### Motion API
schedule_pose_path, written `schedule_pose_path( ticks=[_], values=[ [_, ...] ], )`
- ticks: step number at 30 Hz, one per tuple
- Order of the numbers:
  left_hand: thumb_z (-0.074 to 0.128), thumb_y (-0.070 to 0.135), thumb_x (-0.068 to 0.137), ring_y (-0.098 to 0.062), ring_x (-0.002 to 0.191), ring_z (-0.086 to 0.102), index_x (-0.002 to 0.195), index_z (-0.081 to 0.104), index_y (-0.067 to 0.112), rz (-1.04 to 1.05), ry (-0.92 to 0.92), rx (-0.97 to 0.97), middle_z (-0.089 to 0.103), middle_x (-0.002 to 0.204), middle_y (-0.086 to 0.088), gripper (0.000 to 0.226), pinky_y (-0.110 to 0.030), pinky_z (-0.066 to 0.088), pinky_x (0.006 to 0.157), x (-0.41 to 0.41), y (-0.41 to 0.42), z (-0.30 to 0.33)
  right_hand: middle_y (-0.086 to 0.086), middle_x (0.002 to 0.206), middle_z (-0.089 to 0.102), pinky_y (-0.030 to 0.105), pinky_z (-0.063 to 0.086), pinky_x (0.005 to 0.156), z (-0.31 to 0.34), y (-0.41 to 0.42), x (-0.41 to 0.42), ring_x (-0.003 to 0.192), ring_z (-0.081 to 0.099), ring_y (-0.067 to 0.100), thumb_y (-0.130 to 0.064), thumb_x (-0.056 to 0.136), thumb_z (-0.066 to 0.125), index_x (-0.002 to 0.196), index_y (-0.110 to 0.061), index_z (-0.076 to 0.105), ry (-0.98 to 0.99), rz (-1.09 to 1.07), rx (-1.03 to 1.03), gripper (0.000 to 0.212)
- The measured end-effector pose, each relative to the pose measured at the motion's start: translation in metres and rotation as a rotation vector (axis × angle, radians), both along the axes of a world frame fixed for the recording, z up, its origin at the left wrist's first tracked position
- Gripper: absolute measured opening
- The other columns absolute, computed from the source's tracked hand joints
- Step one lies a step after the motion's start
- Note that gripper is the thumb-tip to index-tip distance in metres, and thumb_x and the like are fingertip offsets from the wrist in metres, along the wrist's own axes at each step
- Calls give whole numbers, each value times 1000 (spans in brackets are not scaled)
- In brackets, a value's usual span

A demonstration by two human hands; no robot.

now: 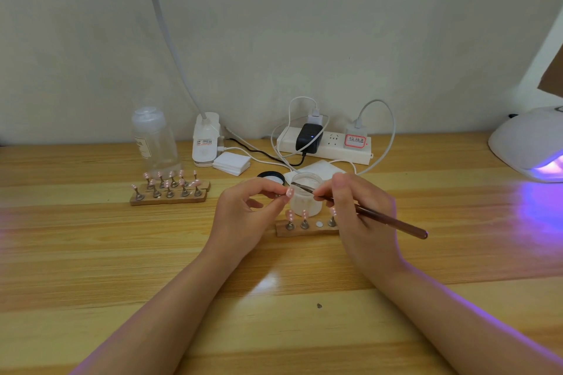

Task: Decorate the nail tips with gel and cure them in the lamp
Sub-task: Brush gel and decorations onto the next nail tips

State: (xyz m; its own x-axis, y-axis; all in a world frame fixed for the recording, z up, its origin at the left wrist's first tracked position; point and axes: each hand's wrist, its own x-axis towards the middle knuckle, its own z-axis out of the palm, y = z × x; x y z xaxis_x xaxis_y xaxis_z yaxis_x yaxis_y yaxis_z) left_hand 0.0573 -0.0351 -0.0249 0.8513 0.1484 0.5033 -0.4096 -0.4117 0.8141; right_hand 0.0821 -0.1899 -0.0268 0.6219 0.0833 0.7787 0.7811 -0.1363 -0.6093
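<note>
The left hand [243, 210] pinches a pink nail tip [289, 192] between thumb and forefinger, its fingers clamped on the tip and held just left of an open frosted gel jar [306, 195] that stands on the wooden worktop [274, 329]. The right hand [359, 210] grips a brown brush [380, 218] like a pen, fingers curled round the handle; the brush head lies across the jar's mouth, and the handle's end points down and to the right. Just in front of the jar lies a small wooden holder [304, 231] with pink tips on metal stands; one white round spot on it bears no stand, and the right hand hides its right end. The jar's black lid [270, 176] lies just behind and left of the jar. Well to the left, two more wooden holders [169, 192] carry rows of pink dotted tips. Behind them stands a clear bottle [155, 140], beside it the white base of a desk light [205, 140] whose neck bends up out of view, and a stack of white pads [231, 163]. A white power strip [327, 146] with plugs and cables lies against the wall. At the far right edge stands the white curing lamp [530, 143], its opening glowing violet and casting violet light on the worktop
</note>
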Motion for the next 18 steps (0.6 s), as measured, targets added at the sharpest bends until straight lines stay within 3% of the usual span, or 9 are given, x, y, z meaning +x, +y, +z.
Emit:
schedule_pose_path(
  ticks=[5, 11, 18],
  values=[
    [71, 5, 75, -8, 77, 61, 80, 69, 25, 0, -10, 15, 68, 81, 6, 20, -34, 52, 68, 2, 0, -1, 1, 64, 64, 33, 48, 61, -1, 0, 0, 65, 59, 10, -21, 93, 40, 69, -1, 67, -68, -16, -68, 41],
    [72, 6, 75, -9, 78, 61, 80, 70, 25, 7, -14, 10, 68, 81, 6, 20, -31, 52, 67, 3, 2, -2, -3, 58, 60, 19, 42, 58, -2, 0, -2, 57, 53, 3, -19, 92, 38, 62, -3, 66, -94, -22, -45, 44],
    [72, 5, 75, -10, 78, 61, 80, 70, 25, 8, -21, 10, 67, 80, 6, 21, -31, 51, 66, 3, 2, -4, -13, 68, 58, 20, 44, 65, -2, 0, 1, 69, 56, 2, -24, 94, 36, 69, -4, 65, -39, -38, -52, 43]
  ],
)
